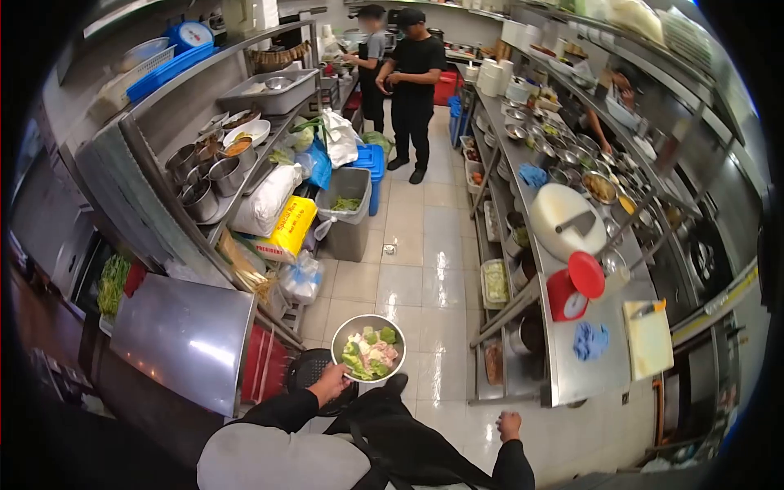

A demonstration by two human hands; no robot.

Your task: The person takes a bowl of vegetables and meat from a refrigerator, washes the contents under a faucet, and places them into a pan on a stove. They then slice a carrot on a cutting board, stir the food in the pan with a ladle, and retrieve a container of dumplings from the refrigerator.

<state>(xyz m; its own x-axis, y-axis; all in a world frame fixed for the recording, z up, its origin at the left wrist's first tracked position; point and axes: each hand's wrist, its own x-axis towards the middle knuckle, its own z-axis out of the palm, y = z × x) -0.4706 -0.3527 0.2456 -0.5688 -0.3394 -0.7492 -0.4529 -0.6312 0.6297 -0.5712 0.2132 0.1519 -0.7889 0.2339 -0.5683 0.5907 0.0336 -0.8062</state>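
Observation:
My left hand (331, 384) grips the rim of a round metal bowl (399, 359), held out in front of me above the floor. Inside it lie chopped green leaves (357, 353), white pieces and pale pink pieces that look like raw meat. My right hand (508, 425) hangs low at my side, its fingers curled in with nothing visible in them. It is apart from everything, closest to the steel worktable (563, 371) on the right.
A tiled aisle (408, 278) runs ahead; two people in dark clothes (415, 77) stand at its far end. A grey bin (347, 237) and rice sack (287, 229) line the left. On the right table are a red scale (567, 302), cutting boards (649, 347) and a knife (649, 309).

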